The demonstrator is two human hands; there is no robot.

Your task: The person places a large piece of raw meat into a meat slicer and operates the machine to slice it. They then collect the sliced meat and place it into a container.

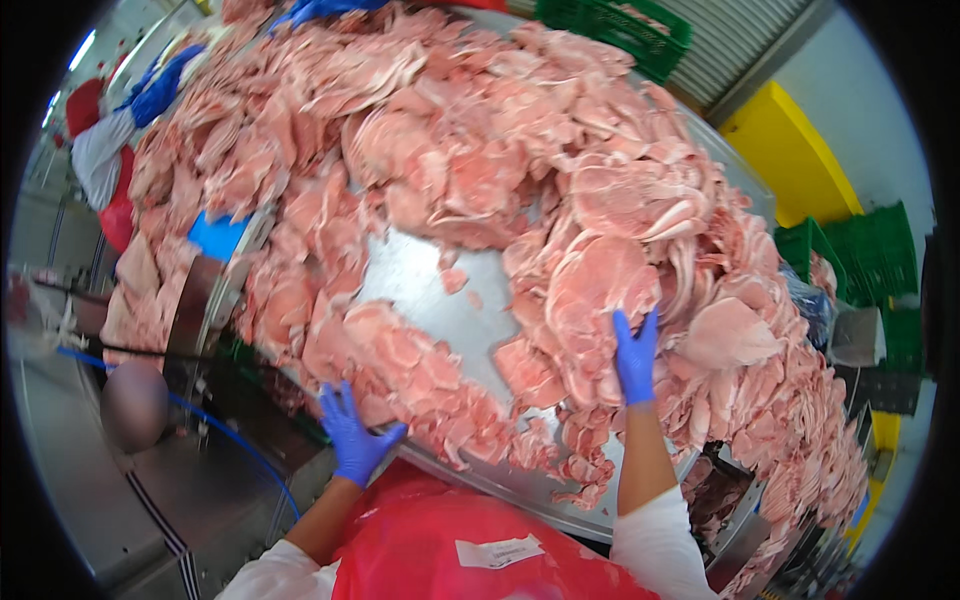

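A large mass of thin pink raw meat slices [430, 150] covers a metal table [430, 285], whose bare surface shows in a patch in the middle. My right hand [636, 360], in a purple-blue glove, reaches over the table and rests on a stack of larger slices [600, 285]. Its fingers are spread against the stack's near side. My left hand [355, 440], gloved alike, is at the table's near edge with fingers spread, beside a low heap of smaller slices [410, 375]. Nothing shows in its grasp.
A co-worker in a red apron with a blue-gloved arm [165, 85] stands at the far left. Green crates [870, 250] and a yellow panel [795, 155] are at the right; another green crate [620, 35] stands at the back. A blue hose [235, 435] runs along the left.
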